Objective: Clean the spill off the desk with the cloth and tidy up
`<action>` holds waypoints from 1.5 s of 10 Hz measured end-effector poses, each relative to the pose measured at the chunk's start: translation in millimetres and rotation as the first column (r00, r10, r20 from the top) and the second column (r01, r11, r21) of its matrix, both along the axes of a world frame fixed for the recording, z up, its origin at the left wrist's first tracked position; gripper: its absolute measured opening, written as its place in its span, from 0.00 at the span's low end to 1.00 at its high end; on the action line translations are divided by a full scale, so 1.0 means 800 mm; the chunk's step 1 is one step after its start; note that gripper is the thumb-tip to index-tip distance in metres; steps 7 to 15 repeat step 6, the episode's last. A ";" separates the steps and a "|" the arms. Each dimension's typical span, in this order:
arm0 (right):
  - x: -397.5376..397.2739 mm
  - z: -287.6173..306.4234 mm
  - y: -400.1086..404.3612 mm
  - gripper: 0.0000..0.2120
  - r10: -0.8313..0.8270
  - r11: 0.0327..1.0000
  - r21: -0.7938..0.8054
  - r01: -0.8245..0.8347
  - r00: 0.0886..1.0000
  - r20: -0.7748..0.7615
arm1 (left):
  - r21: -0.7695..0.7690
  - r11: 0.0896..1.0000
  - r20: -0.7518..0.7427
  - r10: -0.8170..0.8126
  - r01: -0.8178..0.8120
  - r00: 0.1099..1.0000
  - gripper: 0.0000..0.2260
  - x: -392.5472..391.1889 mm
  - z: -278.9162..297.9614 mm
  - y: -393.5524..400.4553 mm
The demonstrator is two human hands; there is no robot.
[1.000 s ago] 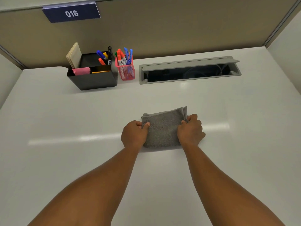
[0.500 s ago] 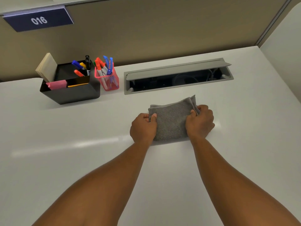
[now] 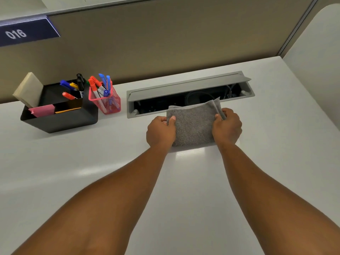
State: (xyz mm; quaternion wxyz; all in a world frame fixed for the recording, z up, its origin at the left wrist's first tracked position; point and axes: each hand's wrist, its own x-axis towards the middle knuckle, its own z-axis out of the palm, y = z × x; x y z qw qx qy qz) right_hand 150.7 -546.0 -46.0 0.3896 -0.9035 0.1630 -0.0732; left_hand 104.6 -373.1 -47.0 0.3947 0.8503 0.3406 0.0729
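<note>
- Head view: your left hand [image 3: 160, 130] gripped the left edge of the folded grey cloth [image 3: 194, 124], thumb on top and fingers curled around the edge.
- Your right hand [image 3: 227, 127] pinched the cloth's right edge, where the folded layers fanned up just past your thumb.
- The cloth lay stretched between your two hands on the white desk [image 3: 184, 190]; its near part rested on the surface, and its far edge overlapped the front lip of the open grey cable tray [image 3: 189, 89] just beyond your hands. Whether that far edge touched the lip or was lifted over it could not be told.
- A bright reflection sat on the desk just in front of the cloth, between your wrists.
- Beyond your left hand and off to the left stood a pink mesh cup [image 3: 105, 102] of markers, and just left of it a black organizer [image 3: 60, 116] holding pens, pink sticky notes and a pale notepad leaning at its far-left corner.
- Far past your left hand, a dark blue sign [image 3: 24, 33] reading 016 hung on the partition.
</note>
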 end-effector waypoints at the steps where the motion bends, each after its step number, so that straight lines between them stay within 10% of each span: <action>1: -0.006 -0.008 0.000 0.19 0.018 0.995 -0.099 -0.020 1.000 -0.026 | 0.026 1.000 -0.024 -0.002 0.003 1.000 0.17 -0.003 -0.002 -0.003; 3: -0.036 -0.012 0.012 0.22 0.067 0.966 -0.251 -0.059 0.997 0.024 | 0.423 0.872 0.041 -0.289 0.246 0.956 0.20 -0.032 -0.012 -0.016; 15: -0.081 -0.009 0.028 0.22 0.237 0.929 -0.301 -0.217 0.971 0.031 | 0.422 0.832 -0.061 -0.372 0.361 0.926 0.19 -0.077 -0.004 0.002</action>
